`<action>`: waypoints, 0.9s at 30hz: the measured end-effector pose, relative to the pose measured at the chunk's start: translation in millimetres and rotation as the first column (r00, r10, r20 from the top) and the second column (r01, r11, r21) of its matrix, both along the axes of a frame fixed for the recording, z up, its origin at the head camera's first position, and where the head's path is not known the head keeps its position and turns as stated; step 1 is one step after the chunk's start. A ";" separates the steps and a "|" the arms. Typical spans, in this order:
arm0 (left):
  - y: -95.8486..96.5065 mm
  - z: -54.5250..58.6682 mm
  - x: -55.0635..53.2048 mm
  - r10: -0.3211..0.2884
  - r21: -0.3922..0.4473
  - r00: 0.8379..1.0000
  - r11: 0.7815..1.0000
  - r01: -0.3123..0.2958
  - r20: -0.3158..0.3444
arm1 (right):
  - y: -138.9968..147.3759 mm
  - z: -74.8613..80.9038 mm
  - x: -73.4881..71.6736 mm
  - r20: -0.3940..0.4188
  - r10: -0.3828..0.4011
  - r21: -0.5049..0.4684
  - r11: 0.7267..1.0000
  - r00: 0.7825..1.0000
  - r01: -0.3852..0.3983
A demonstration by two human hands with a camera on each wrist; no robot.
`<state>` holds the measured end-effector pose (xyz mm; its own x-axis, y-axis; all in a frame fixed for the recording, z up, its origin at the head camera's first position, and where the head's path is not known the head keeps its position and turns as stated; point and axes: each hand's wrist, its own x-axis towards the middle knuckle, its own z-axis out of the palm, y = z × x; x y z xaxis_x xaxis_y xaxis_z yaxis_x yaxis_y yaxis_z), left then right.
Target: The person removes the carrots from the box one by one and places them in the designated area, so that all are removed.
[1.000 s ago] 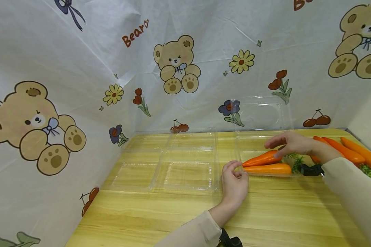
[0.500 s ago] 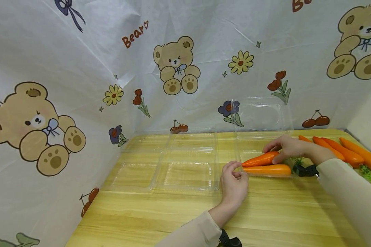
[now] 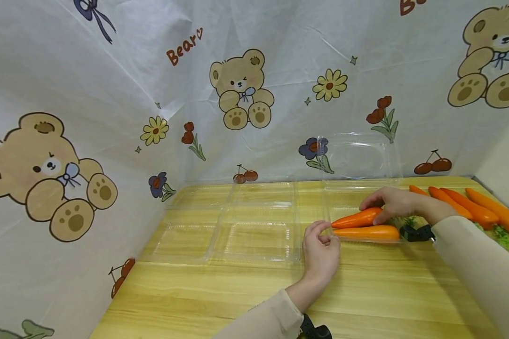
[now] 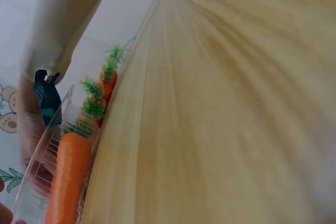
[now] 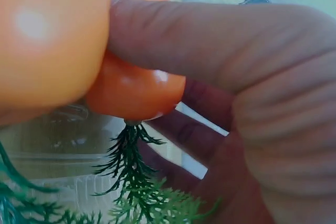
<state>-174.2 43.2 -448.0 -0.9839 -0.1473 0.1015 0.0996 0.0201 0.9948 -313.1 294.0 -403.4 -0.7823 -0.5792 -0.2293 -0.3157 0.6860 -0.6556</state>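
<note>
Two orange carrots with green tops lie in a clear plastic box (image 3: 343, 201), whose lid (image 3: 356, 162) stands open against the back cloth. My right hand (image 3: 396, 205) grips the rear carrot (image 3: 353, 219) by its thick end, thumb in front and fingers behind. The front carrot (image 3: 369, 232) lies alongside it, close to the box's front wall. In the right wrist view, the thumb (image 5: 173, 40) presses the gripped carrot (image 5: 139, 90), and its leafy top (image 5: 131, 171) hangs free. At the box's front left corner, my left hand (image 3: 321, 252) pinches the edge with curled fingers.
Several more carrots (image 3: 476, 212) with green tops lie on the table right of the box. To the left stand more clear plastic boxes (image 3: 258, 238) on the wooden table (image 3: 220, 301). A bear-patterned cloth (image 3: 288, 108) borders the back and left.
My right hand has shifted slightly left and down, and its fingers have closed round the rear carrot's thick end. The left hand has stayed at the box corner.
</note>
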 end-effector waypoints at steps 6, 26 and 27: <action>-0.2 0.9 -0.1 0.001 0.001 1.000 1.000 -0.001 0.006 | 1.1 3.4 2.5 -0.019 0.007 -0.009 1.000 1.000 -0.007; 1.4 0.5 0.2 -0.027 0.081 0.999 0.996 0.025 0.022 | 9.8 40.7 34.5 -0.315 -0.104 0.063 0.989 0.943 0.130; 1.6 0.4 0.3 -0.030 0.087 0.999 0.996 0.028 0.022 | 11.5 41.9 36.9 -0.347 -0.116 0.061 0.987 0.931 0.146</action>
<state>-173.9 44.9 -447.5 -0.9898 -0.1258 0.0664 0.0755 -0.0690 0.9948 -276.2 305.5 -361.5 -0.8894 -0.4565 0.0219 -0.4139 0.7842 -0.4623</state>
